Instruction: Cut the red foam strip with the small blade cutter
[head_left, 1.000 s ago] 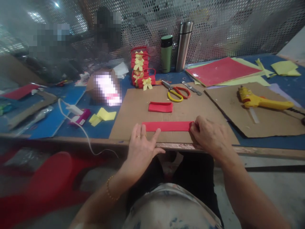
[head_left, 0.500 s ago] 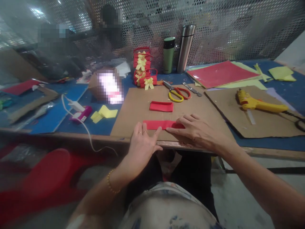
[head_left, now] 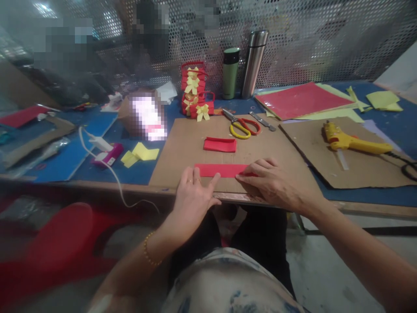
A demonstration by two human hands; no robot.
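A flat red paper strip (head_left: 220, 170) lies on the cardboard mat (head_left: 182, 134) near the table's front edge. My left hand (head_left: 195, 189) rests on the strip's left end, fingertips pressing it down, index finger and thumb spread apart. At the right end, my right hand (head_left: 269, 180) has its fingers closed over the strip, covering that end. Just beyond the strip is a folded red paper piece (head_left: 220, 145) with raised edges. Scissors (head_left: 243, 126) with one yellow and one red handle lie farther back, beside a small metal tool (head_left: 262, 121).
Several red paper baskets (head_left: 193, 89) with yellow bows are stacked behind the mat. A green tumbler (head_left: 230, 74) and steel flask (head_left: 255, 65) stand by the mesh. A yellow glue gun (head_left: 355, 142) sits right; yellow paper pieces (head_left: 141, 153) and a purple power strip (head_left: 109, 155) lie left.
My right hand has slid slightly right along the red strip, uncovering more of it. The strip's surface looks smoother. My left hand stays at the left end.
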